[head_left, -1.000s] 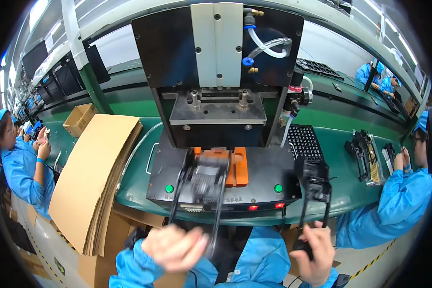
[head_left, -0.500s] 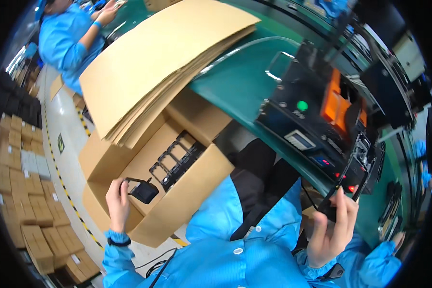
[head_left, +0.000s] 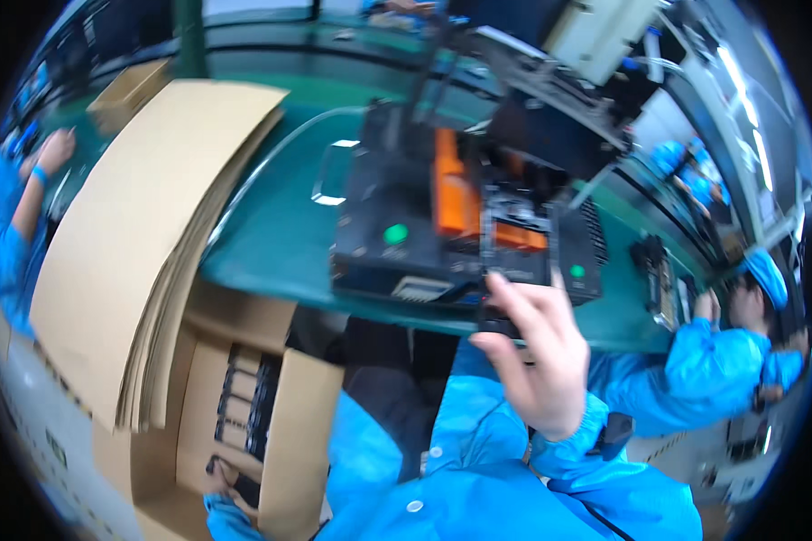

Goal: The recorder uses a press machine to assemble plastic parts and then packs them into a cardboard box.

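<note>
My left hand point(head_left: 230, 491) reaches down inside an open cardboard box point(head_left: 307, 433) at the lower left. Its fingers are closed on a black plastic frame part point(head_left: 246, 490), partly hidden by the hand. Beside it in the box, several similar black frames point(head_left: 246, 397) lie in a row. My right hand point(head_left: 546, 365) is raised at the front of a black machine with orange blocks point(head_left: 458, 203). Thumb and fingers pinch the dark block end of another black frame part point(head_left: 499, 317); its two thin arms seem to extend up over the machine, blurred.
A stack of flat cardboard sheets point(head_left: 153, 225) lies across the box's far side and the green table point(head_left: 271, 243). A metal handle point(head_left: 320, 171) juts from the machine's left side. One co-worker point(head_left: 722, 361) sits to the right, another point(head_left: 13, 216) at far left.
The view has swung right. My left hand has lowered its black frame part into the box. My right hand, still holding its part, is now in front of the machine's orange blocks.
</note>
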Available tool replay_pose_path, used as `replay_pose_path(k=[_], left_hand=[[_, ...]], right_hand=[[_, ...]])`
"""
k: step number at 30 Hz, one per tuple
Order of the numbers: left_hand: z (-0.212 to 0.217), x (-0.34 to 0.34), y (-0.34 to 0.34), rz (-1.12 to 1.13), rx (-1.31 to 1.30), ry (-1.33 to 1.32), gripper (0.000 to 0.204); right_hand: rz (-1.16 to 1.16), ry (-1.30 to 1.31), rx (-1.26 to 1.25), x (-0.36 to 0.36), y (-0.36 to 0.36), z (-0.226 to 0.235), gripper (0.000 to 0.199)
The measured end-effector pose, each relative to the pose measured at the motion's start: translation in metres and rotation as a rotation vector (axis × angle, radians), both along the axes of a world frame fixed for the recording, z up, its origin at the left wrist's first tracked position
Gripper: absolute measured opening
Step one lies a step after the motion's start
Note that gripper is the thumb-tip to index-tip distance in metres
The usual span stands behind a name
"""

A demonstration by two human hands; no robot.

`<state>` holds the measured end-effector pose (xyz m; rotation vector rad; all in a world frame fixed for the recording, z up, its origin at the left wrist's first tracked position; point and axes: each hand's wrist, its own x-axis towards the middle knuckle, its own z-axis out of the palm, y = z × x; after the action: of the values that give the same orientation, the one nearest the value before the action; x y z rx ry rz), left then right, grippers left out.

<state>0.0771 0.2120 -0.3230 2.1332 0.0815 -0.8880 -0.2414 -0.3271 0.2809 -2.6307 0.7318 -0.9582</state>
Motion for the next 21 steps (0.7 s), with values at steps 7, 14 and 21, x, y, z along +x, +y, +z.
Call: replay_pose_path(k=[7, 14, 21], left_hand=[[0.053, -0.035, -0.047, 0.062, 0.184, 0.47, 0.052], [0.101, -0.038, -0.088, -0.08, 0.243, 0.279, 0.04], [0.411, -0.07, -0.277, -0.569, 0.087, -0.257, 0.024]], right_hand=[[0.011, -0.091, -0.012, 0.022, -0.031, 0.01, 0.049], [0.06, -0.066, 0.004, 0.029, -0.066, 0.011, 0.034], [0.045, -0.116, -0.094, 0.032, -0.07, 0.011, 0.025]])
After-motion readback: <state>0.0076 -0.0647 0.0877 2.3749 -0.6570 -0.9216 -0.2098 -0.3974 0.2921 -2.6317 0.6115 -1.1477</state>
